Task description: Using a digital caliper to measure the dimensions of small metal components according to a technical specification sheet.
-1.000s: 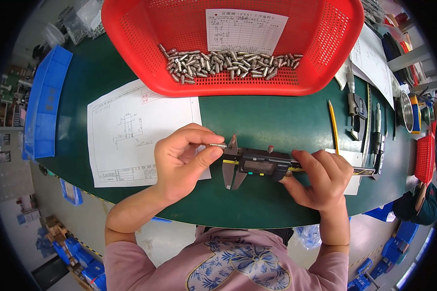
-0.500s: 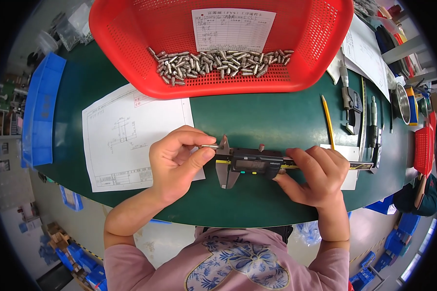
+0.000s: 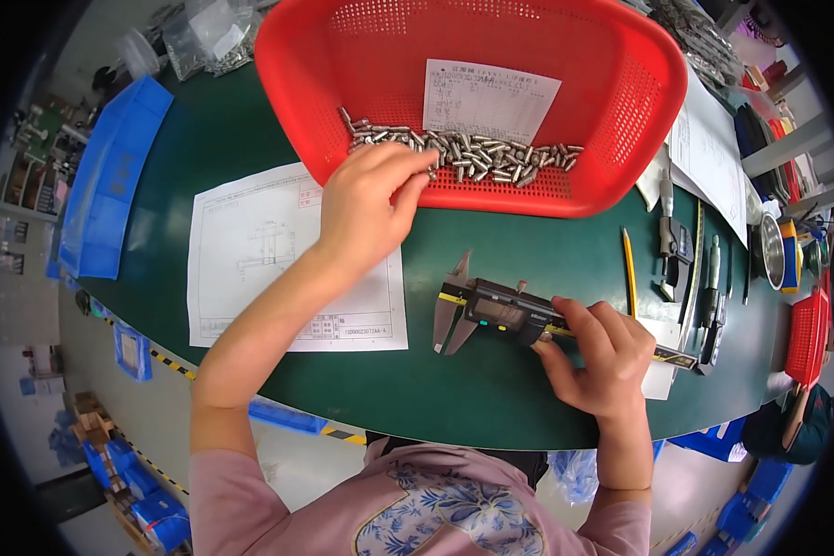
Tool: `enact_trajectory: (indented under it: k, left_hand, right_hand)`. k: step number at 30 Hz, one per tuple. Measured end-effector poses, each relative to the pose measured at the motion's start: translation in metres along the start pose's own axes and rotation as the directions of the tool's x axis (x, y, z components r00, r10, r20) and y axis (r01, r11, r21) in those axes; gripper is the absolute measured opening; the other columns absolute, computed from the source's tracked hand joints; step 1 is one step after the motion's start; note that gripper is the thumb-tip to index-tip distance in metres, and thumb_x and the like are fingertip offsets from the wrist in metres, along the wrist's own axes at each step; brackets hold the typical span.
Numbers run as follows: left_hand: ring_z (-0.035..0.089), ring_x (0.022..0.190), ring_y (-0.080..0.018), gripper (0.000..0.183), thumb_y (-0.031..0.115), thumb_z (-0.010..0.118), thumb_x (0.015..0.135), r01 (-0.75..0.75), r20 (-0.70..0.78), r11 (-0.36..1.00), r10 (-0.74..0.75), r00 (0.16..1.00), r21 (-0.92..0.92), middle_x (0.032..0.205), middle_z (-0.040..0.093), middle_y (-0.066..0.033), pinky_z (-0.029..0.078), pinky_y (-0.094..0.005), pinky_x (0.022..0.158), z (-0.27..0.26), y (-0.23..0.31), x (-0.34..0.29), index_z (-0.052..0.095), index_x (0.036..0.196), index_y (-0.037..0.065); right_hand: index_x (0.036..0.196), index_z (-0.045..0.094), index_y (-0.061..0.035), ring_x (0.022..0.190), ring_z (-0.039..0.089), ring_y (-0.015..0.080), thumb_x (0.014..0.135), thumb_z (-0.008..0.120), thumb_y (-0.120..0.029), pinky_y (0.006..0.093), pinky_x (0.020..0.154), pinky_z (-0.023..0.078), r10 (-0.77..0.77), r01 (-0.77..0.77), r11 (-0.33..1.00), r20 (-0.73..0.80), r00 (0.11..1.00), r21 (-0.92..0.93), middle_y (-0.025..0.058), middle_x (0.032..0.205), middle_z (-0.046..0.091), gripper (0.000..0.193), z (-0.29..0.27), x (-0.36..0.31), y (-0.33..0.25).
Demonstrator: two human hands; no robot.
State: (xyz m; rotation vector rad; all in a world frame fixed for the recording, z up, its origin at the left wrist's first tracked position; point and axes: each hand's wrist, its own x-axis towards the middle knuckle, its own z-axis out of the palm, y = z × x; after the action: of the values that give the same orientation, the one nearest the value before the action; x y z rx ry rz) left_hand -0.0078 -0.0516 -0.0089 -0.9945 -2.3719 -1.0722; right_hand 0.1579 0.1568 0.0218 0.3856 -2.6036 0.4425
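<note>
My left hand (image 3: pixel 371 199) reaches over the near rim of the red plastic basket (image 3: pixel 565 202), its thumb and forefinger close together at the heap of short metal pins (image 3: pixel 491 159). A pin shows right at those fingertips, but whether they grip it is unclear. My right hand (image 3: pixel 610 360) is wrapped round the beam of a digital caliper (image 3: pixel 505 313), thumb below and fingers above. The caliper is held over the green table, tilted down to the right, and nothing sits between its jaws. A printed slip (image 3: pixel 491 102) leans inside the basket behind the pins.
Beneath my left forearm lies a drawing sheet (image 3: pixel 222 250). A blue bin (image 3: pixel 116 181) stands at the left. On the right are a yellow pencil (image 3: pixel 629 269), two micrometers (image 3: pixel 674 246), a metal bowl (image 3: pixel 767 236) and more papers (image 3: pixel 709 153).
My left hand has left the caliper jaws, where it held a pin, and moved up to the basket. The caliper has tilted. The whole view has shifted slightly.
</note>
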Motion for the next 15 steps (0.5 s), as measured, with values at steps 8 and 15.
enact_trajectory:
  k: [8,15]
  left_hand:
    - [0.052,0.071,-0.0224,0.008,0.006,0.064,0.069,-0.109,0.015,0.862,0.117,0.993,0.494,0.073,0.055,-0.0031,0.045,-0.033,0.06,0.0,-0.016,0.033,0.064,0.077,0.007]
    - [0.053,0.075,-0.0239,0.009,0.007,0.065,0.065,-0.002,0.039,0.762,-0.031,0.999,0.648,0.072,0.052,-0.0054,0.044,-0.0355,0.061,0.009,-0.009,0.044,0.057,0.07,0.006]
  right_hand:
    - [0.074,0.058,-0.0045,0.041,0.045,0.0185,0.054,0.074,-0.026,0.0284,0.038,0.034,0.017,-0.017,1.0,0.017,1.0,0.024,0.0031,0.055,0.046,0.034,-0.004,0.0,-0.002]
    - [0.067,0.054,-0.0054,0.041,0.045,0.0182,0.056,0.075,-0.031,0.028,0.038,0.033,0.067,-0.066,0.998,-0.044,0.997,0.023,0.003,0.053,0.045,0.035,-0.006,-0.003,-0.001]
